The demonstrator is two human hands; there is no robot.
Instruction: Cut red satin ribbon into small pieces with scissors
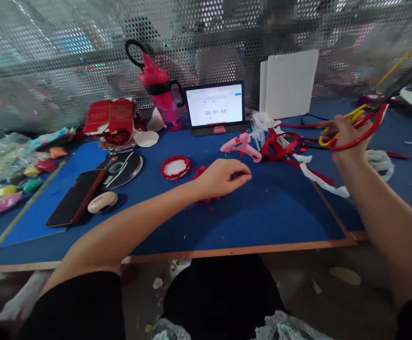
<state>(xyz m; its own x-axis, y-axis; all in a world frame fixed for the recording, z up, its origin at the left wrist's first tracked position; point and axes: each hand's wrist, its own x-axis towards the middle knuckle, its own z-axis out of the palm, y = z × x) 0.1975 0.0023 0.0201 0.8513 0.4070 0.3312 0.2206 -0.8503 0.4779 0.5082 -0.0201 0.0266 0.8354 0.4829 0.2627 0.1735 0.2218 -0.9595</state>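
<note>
Blue work mat (pixel 280 222) with wooden edge, head view — left hand (pixel 223 178) at centre, palm down, fingers curled together, anything pinched hidden; red scraps (pixel 206 200) scattered beneath and around it. Red-rimmed white disc (pixel 175 166) at its 9 o'clock; pink glue gun (pixel 240 146) at its 12 o'clock. Right hand (pixel 347 134), raised at the frame's 2 o'clock — fingers closed around yellow-handled scissors (pixel 340 123).

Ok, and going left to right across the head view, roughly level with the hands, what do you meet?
Smartphone in a brown case, cream oval case, red-trimmed white disc, left hand, red ribbon bundle, right hand gripping red-and-yellow scissors.
</note>
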